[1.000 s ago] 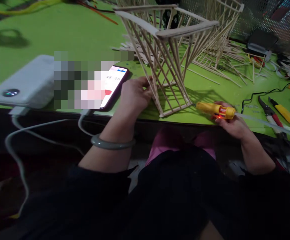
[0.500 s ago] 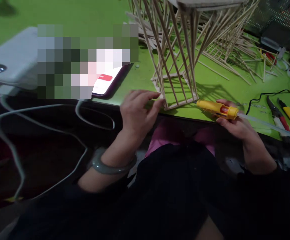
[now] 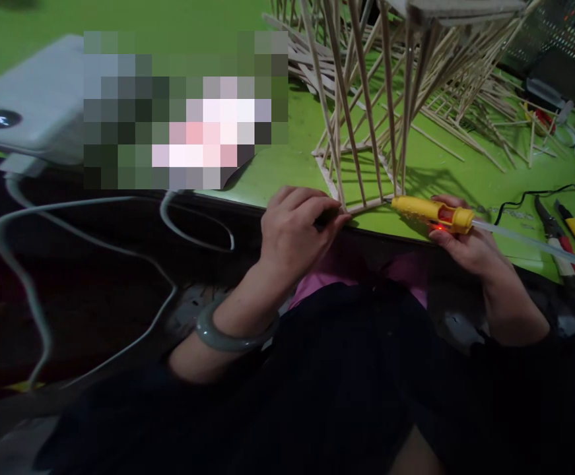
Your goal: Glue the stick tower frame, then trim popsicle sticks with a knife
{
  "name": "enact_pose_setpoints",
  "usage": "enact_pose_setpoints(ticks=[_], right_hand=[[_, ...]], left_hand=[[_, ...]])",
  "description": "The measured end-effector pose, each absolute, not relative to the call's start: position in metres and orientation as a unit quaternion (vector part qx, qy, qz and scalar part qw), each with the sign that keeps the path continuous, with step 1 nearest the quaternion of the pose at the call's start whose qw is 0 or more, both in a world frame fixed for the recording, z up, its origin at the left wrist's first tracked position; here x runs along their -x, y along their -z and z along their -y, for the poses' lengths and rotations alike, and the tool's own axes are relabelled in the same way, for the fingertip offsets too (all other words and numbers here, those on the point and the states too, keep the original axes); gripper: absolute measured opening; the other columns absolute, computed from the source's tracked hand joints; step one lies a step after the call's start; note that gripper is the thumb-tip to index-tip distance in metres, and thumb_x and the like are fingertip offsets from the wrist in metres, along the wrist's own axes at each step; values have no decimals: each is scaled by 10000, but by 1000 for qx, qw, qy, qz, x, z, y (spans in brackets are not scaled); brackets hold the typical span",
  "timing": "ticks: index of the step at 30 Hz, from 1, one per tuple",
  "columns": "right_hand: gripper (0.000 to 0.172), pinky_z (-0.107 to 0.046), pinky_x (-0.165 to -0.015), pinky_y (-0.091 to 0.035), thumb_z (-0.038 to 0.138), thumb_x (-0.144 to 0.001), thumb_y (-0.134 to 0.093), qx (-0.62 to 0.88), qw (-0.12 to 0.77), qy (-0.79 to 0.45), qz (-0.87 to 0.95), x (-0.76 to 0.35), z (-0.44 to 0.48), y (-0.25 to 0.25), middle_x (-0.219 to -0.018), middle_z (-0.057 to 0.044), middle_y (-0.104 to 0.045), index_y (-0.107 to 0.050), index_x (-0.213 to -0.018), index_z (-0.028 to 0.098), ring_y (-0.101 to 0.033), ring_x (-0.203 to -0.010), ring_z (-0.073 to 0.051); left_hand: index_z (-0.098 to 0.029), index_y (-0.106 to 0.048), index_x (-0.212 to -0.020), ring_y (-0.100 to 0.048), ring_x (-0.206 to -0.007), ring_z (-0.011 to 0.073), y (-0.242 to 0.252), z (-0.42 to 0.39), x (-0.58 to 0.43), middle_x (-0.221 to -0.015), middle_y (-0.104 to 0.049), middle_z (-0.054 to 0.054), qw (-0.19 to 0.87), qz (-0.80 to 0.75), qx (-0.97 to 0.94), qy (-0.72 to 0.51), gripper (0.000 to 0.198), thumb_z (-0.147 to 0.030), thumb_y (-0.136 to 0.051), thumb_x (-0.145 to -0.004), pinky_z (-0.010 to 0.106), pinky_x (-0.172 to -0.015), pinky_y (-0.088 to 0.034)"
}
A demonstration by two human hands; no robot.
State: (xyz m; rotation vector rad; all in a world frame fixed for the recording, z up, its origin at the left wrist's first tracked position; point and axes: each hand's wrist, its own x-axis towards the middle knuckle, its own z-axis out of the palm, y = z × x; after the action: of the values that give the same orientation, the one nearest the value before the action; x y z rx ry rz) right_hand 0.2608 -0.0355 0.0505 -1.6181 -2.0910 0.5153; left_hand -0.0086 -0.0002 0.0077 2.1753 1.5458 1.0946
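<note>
A tall frame of thin wooden sticks (image 3: 366, 112) stands on the green table (image 3: 292, 165) near its front edge. My left hand (image 3: 297, 227) pinches the near bottom corner of the frame, fingers closed on it. A jade bangle sits on that wrist. My right hand (image 3: 465, 247) grips a yellow glue gun (image 3: 433, 213), its red light on and its nozzle touching the frame's bottom right corner. A clear glue stick juts out of the gun to the right.
A white power bank (image 3: 24, 112) lies at the table's left, its white cable (image 3: 94, 218) looping over the edge. More stick frames and loose sticks (image 3: 465, 99) lie behind. Pliers and a yellow cutter (image 3: 572, 234) rest at the right.
My left hand moved from the frame's left side down to its near bottom corner and closed on it. The camera tipped down and closer. The glue gun stayed at the corner.
</note>
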Motion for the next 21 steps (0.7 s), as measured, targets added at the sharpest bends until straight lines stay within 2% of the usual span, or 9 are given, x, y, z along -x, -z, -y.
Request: enact_pose_setpoints(ticks=[9, 16, 21], right_hand=[[679, -491, -827, -516, 739, -753, -455, 608, 206, -174, 747, -258, 34, -48, -1057, -91, -651, -547, -1202, 238, -640, -922, -311], [619, -474, -810, -527, 712, -752, -493, 608, 230, -167, 741, -260, 35, -47, -994, -81, -662, -561, -1156, 248, -649, -881, -290], [595, -464, -787, -542, 690, -783, -470, 594, 279, -207, 725, -275, 36, -45, -1020, -82, -667, -463, -1213, 279, -665, -879, -267]], left_hand=[[-268, -608, -695, -613, -878, 238, -10, 2, 10, -843, -686, 40, 134, -533, -747, -373, 188, -416, -596, -811, 408, -830, -484], [-250, -602, -675, -622, -837, 223, -9, 1, 13, -832, -693, 38, 130, -508, -762, -379, 177, -364, -605, -810, 398, -797, -484], [-257, -597, -662, -621, -829, 230, -11, 0, 12, -822, -704, 34, 121, -519, -758, -377, 207, -409, -610, -801, 397, -788, -480]])
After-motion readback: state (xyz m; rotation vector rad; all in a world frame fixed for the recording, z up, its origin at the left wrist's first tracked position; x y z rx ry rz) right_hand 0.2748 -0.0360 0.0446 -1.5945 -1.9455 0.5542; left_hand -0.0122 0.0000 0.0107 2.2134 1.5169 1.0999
